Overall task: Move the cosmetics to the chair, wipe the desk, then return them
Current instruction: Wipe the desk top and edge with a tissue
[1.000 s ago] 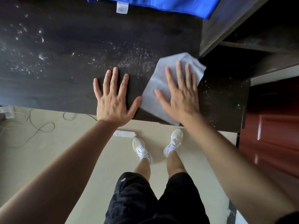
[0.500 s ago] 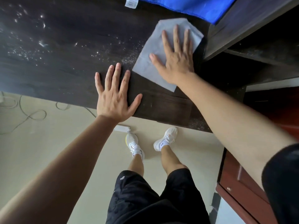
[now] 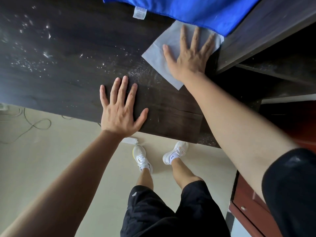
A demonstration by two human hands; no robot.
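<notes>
A dark wooden desk [image 3: 68, 79] fills the upper part of the head view, speckled with white dust and wet streaks. My right hand [image 3: 189, 53] lies flat, fingers spread, pressing a pale grey wipe [image 3: 159, 53] onto the desk's far right, up against a dark shelf unit [image 3: 256, 36]. My left hand [image 3: 120, 108] rests flat and spread on the bare desk near its front edge, holding nothing. No cosmetics or chair are in view.
A blue towel [image 3: 196, 11] with a white label lies at the desk's back edge, touching the wipe. Below are the beige floor, white cables [image 3: 34, 124], a white power strip [image 3: 130, 140], my legs and a red-brown cabinet [image 3: 248, 212] at the right.
My right hand has slid the wipe away from the front edge toward the back right, up to the blue towel. My left hand has stayed flat in place.
</notes>
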